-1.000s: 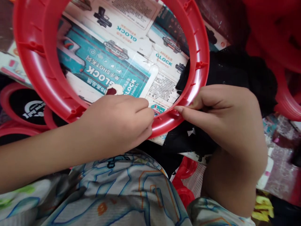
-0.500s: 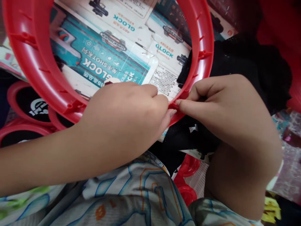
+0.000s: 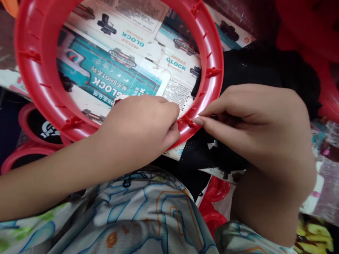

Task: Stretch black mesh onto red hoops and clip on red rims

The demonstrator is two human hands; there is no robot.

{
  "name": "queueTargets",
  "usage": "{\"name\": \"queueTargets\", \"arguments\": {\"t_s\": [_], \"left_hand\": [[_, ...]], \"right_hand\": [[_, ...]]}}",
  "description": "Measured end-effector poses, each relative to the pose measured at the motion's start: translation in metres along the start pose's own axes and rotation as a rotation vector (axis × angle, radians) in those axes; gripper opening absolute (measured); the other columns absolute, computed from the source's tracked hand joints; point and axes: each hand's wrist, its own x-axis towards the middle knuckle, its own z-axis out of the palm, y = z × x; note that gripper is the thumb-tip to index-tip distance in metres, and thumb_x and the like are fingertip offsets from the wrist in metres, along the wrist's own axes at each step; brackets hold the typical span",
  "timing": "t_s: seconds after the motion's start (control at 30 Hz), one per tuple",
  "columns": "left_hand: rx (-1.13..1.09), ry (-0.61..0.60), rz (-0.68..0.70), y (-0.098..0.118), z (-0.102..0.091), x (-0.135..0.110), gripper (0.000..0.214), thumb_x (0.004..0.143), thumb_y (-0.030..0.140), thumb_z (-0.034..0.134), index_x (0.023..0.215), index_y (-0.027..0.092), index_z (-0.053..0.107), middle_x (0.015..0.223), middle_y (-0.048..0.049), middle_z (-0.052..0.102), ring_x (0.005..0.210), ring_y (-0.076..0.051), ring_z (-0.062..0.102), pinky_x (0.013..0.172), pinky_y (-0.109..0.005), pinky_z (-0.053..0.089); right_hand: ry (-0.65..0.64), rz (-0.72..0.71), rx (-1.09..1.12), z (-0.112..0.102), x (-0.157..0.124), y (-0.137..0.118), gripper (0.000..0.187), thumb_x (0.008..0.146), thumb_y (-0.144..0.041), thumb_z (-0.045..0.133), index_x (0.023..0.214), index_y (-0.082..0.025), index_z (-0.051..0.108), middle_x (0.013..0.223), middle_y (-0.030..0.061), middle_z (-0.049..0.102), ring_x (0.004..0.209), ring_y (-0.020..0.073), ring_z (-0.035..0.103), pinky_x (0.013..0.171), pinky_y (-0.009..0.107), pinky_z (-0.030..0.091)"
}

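Note:
A large red plastic ring (image 3: 212, 72) with small ribs and posts in its channel lies in front of me. My left hand (image 3: 143, 121) is closed over the ring's near rim, its fingertips curled out of sight. Just to the right, my right hand (image 3: 254, 120) holds thumb and forefinger together in a pinch at the rim, beside one of the small posts. Anything between those fingertips is too small to make out. Through the ring's opening shows a flattened printed carton (image 3: 124, 79) in teal and white.
Smaller red rings with black centres (image 3: 39, 125) are stacked at the left. Black mesh fabric (image 3: 270, 70) lies right of the ring. Red plastic parts (image 3: 215, 190) sit below, and yellow pieces (image 3: 315, 234) are at the lower right.
The ring has shifted and turned slightly, its right side now further left. My left hand has drawn a little left along the rim, and the gap between my hands has widened.

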Motion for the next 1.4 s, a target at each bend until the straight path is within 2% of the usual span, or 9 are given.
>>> {"name": "queueTargets", "arguments": {"t_s": [0.13, 0.23, 0.37, 0.47, 0.63, 0.93, 1.1, 1.2, 1.4], "left_hand": [[0.009, 0.148, 0.188, -0.013, 0.009, -0.010, 0.028, 0.090, 0.020, 0.047, 0.063, 0.019, 0.053, 0.059, -0.0004, 0.052, 0.052, -0.015, 0.053, 0.051, -0.029, 0.023], [-0.026, 0.247, 0.289, -0.023, 0.014, -0.016, 0.031, 0.091, 0.018, 0.041, 0.064, 0.019, 0.056, 0.058, -0.0019, 0.054, 0.049, -0.018, 0.052, 0.051, -0.031, 0.021], [-0.073, 0.281, 0.405, -0.033, 0.017, -0.018, 0.028, 0.089, 0.020, 0.043, 0.064, 0.019, 0.057, 0.056, -0.0019, 0.054, 0.047, -0.017, 0.049, 0.050, -0.031, 0.020], [-0.076, 0.252, 0.409, -0.036, 0.017, -0.017, 0.028, 0.089, 0.021, 0.043, 0.065, 0.020, 0.058, 0.057, -0.0019, 0.054, 0.048, -0.017, 0.049, 0.050, -0.031, 0.021], [-0.068, 0.220, 0.440, -0.038, 0.017, -0.016, 0.033, 0.090, 0.017, 0.038, 0.069, 0.020, 0.063, 0.058, -0.0029, 0.055, 0.051, -0.020, 0.053, 0.051, -0.033, 0.027], [-0.072, 0.318, 0.438, -0.038, 0.023, -0.022, 0.037, 0.095, 0.024, 0.036, 0.068, 0.020, 0.061, 0.057, -0.0028, 0.054, 0.051, -0.020, 0.053, 0.052, -0.034, 0.028], [0.073, 0.325, 0.362, -0.027, 0.015, -0.022, 0.042, 0.103, 0.037, 0.038, 0.075, 0.019, 0.063, 0.054, -0.0019, 0.053, 0.046, -0.021, 0.054, 0.052, -0.031, 0.018], [0.100, 0.300, 0.325, -0.020, 0.010, -0.021, 0.034, 0.099, 0.025, 0.044, 0.069, 0.018, 0.059, 0.055, -0.0016, 0.053, 0.047, -0.019, 0.055, 0.049, -0.029, 0.017], [-0.011, 0.341, 0.214, -0.007, 0.014, -0.022, 0.022, 0.088, 0.009, 0.050, 0.072, 0.016, 0.062, 0.066, -0.0069, 0.062, 0.058, -0.024, 0.063, 0.050, -0.033, 0.037]], "right_hand": [[-0.010, -0.087, -0.200, 0.000, -0.003, -0.002, 0.024, 0.097, -0.025, 0.060, 0.075, -0.023, 0.067, 0.072, 0.0023, 0.064, 0.063, 0.0177, 0.052, 0.057, 0.037, 0.029], [-0.002, -0.110, -0.356, 0.001, -0.005, -0.009, 0.035, 0.100, -0.031, 0.055, 0.067, -0.021, 0.061, 0.063, 0.0042, 0.056, 0.061, 0.0193, 0.044, 0.056, 0.039, 0.021], [0.044, -0.171, -0.409, 0.002, -0.006, -0.018, 0.038, 0.099, -0.030, 0.054, 0.062, -0.022, 0.054, 0.058, 0.0028, 0.046, 0.062, 0.0195, 0.039, 0.059, 0.038, 0.022], [0.043, -0.170, -0.312, 0.007, -0.003, -0.017, 0.033, 0.098, -0.026, 0.058, 0.066, -0.020, 0.063, 0.064, 0.0032, 0.055, 0.065, 0.0191, 0.047, 0.061, 0.037, 0.029], [0.061, -0.020, -0.063, 0.017, 0.006, -0.010, 0.015, 0.091, -0.018, 0.069, 0.079, -0.014, 0.076, 0.074, 0.0055, 0.065, 0.068, 0.0182, 0.058, 0.058, 0.032, 0.035], [-0.035, 0.077, 0.013, 0.019, 0.008, -0.011, 0.026, 0.088, -0.014, 0.069, 0.063, -0.016, 0.065, 0.067, 0.0010, 0.061, 0.064, 0.0146, 0.056, 0.061, 0.030, 0.035], [-0.128, 0.159, 0.028, 0.021, 0.011, -0.013, 0.027, 0.088, -0.013, 0.066, 0.061, -0.017, 0.064, 0.064, -0.0004, 0.059, 0.060, 0.0126, 0.052, 0.060, 0.030, 0.031], [-0.162, 0.198, 0.006, 0.023, 0.013, -0.013, 0.026, 0.087, -0.013, 0.066, 0.061, -0.016, 0.064, 0.062, -0.0002, 0.058, 0.058, 0.0126, 0.051, 0.059, 0.030, 0.029], [-0.079, 0.098, 0.032, 0.019, 0.010, -0.007, 0.020, 0.089, -0.014, 0.070, 0.069, -0.014, 0.069, 0.068, 0.0005, 0.063, 0.061, 0.0128, 0.054, 0.060, 0.029, 0.032]]}}
